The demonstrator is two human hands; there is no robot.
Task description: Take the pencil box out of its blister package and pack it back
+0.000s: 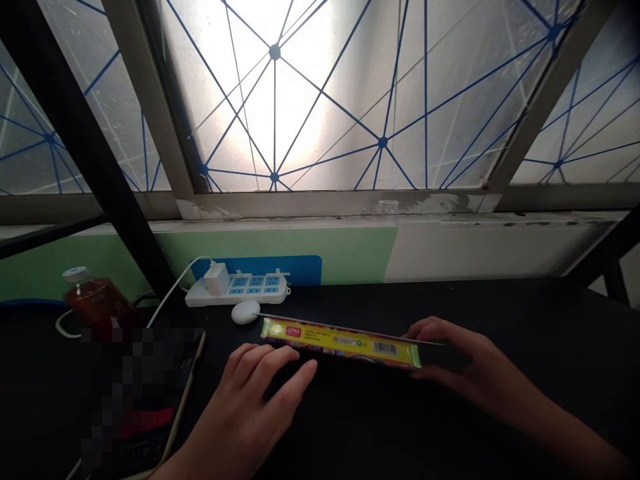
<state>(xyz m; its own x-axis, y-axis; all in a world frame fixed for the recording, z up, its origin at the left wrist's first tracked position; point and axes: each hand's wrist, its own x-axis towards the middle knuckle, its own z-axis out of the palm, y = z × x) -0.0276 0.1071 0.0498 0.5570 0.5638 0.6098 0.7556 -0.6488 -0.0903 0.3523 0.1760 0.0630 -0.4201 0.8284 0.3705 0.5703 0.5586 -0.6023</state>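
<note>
A long flat yellow-green box with a barcode stands on its edge on the black table. My right hand grips its right end, thumb behind and fingers in front. My left hand lies flat on the table just below the box's left end, fingers stretched out and holding nothing.
A white power strip with a charger and cable lies at the back of the table. A white oval mouse sits in front of it. A bottle of brown liquid stands at the left. A book-like item lies at lower left.
</note>
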